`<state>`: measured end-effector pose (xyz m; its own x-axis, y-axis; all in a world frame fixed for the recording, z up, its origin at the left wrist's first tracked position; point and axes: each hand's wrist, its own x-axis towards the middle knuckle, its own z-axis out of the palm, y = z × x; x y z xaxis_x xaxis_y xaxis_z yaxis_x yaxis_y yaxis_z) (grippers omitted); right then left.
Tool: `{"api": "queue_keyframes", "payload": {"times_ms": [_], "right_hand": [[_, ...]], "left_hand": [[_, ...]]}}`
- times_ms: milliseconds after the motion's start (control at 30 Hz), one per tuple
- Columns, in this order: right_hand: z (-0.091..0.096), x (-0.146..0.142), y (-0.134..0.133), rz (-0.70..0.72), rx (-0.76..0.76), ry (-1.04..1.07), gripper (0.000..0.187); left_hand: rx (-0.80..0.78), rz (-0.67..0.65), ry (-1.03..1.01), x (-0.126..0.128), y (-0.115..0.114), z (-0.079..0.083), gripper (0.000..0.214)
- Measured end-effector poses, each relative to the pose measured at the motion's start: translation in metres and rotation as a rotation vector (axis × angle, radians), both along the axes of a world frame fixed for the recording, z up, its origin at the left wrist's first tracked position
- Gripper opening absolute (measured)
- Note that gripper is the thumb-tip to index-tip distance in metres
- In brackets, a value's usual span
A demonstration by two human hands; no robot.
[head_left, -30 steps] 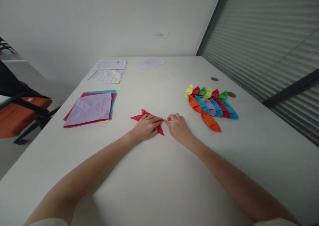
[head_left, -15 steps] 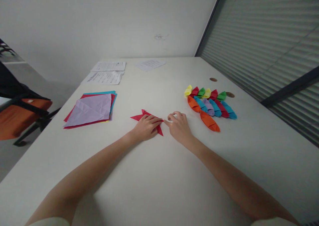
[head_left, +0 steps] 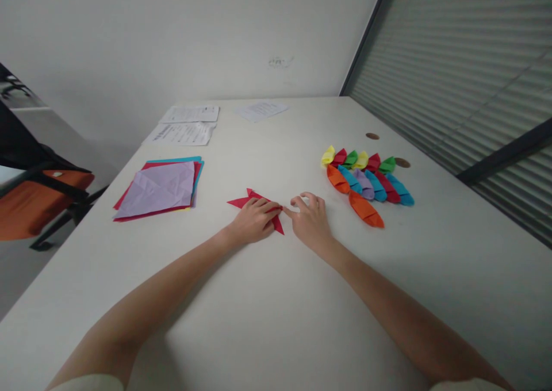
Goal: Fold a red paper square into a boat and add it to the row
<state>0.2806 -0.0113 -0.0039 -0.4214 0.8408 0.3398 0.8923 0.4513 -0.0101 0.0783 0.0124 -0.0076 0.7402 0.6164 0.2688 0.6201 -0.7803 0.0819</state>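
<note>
Fingers (head_left: pixel 268 207) of left hand (head_left: pixel 252 223) flat and spread, pressed down on red folded paper (head_left: pixel 240 202) — no grip, only pressure. Right hand (head_left: pixel 311 223) just beside, loosely curled, index tip at the paper's right corner. Paper flat on white surface (head_left: pixel 276 305), left of coloured paper boats (head_left: pixel 366 184).

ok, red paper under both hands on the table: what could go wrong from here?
1. The left hand lies flat over much of the red paper, hiding its edges; a crease pressed now could land crooked.
2. The right hand meets only the paper's right tip, so the sheet might slide on the smooth table.
3. The orange folded piece lies close beside the right hand; a sideways sweep could knock it.
</note>
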Motion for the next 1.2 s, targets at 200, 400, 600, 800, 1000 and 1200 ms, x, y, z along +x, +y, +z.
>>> {"api": "queue_keyframes", "payload": {"times_ms": [200, 400, 600, 800, 1000, 1200], "right_hand": [[-0.007, 0.000, 0.001, 0.001, 0.016, 0.048, 0.034], [-0.005, 0.004, 0.004, -0.003, 0.034, 0.086, 0.031], [-0.013, 0.011, 0.008, 0.289, -0.037, 0.213, 0.045], [-0.011, 0.009, 0.004, 0.352, -0.090, 0.155, 0.044], [-0.009, 0.009, 0.003, 0.401, -0.085, 0.135, 0.043], [-0.009, 0.007, 0.000, 0.354, -0.136, 0.142, 0.042]], "left_hand": [[0.012, -0.012, -0.013, -0.001, 0.001, -0.002, 0.041], [0.015, -0.009, -0.035, -0.002, -0.001, 0.002, 0.038], [0.053, -0.067, -0.120, -0.007, 0.002, 0.004, 0.029], [0.096, 0.011, -0.106, -0.007, 0.002, 0.002, 0.027], [0.079, -0.030, -0.089, -0.006, 0.001, 0.002, 0.025], [0.119, -0.052, -0.107, -0.006, 0.000, -0.001, 0.021]]}}
